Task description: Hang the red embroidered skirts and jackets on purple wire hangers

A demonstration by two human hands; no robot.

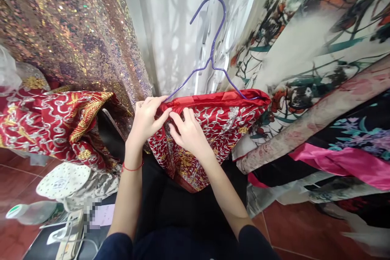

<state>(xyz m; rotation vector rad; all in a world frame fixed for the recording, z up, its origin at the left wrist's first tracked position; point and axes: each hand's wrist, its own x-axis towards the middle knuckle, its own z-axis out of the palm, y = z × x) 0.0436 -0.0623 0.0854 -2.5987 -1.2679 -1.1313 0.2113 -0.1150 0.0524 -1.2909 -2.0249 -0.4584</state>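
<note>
A purple wire hanger (pixel 211 55) stands with its hook up, its lower ends going into the red waistband (pixel 210 98) of a red garment, likely a skirt. Silver and gold embroidery covers the garment (pixel 195 166), which hangs over my lap. At the band's left end, my left hand (pixel 148 120) is closed on the fabric by the hanger's arm. My right hand (pixel 190 132) pinches the band just beside it, the fingertips of both hands almost meeting. Folds hide the left tip of the hanger.
Another red embroidered garment (pixel 51 124) lies at left, below a sequined cloth (pixel 76 28). Patterned fabric rolls (pixel 304 118) lean at right. A plastic bottle (pixel 36 212), a dotted white item (pixel 63 180) and a power strip (pixel 70 235) are at lower left. White curtain (pixel 170 28) hangs ahead.
</note>
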